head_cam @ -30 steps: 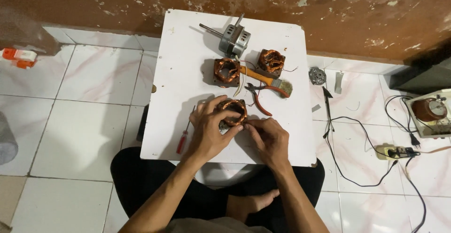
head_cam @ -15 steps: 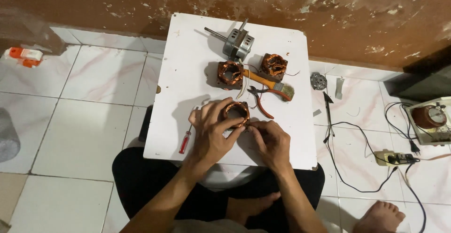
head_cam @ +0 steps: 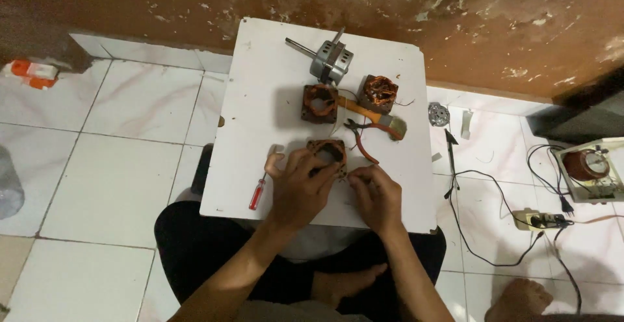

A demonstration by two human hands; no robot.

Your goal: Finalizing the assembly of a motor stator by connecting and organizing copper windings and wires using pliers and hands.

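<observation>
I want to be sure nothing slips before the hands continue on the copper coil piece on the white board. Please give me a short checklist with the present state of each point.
1. Left hand grips the copper-wound stator: ok, its fingers wrap the near side.
2. Right hand is at the stator: cannot tell, its fingertips sit beside the lower right corner, contact is hidden.
3. Stator rests on the white board, not lifted: cannot tell.
4. Red-handled screwdriver within reach: ok, it lies just left of the left hand.
5. Pliers clear of the hands: ok, they lie apart, beyond the right hand.
6. The other two stators stay out of the way: ok, farther up the board.
</observation>
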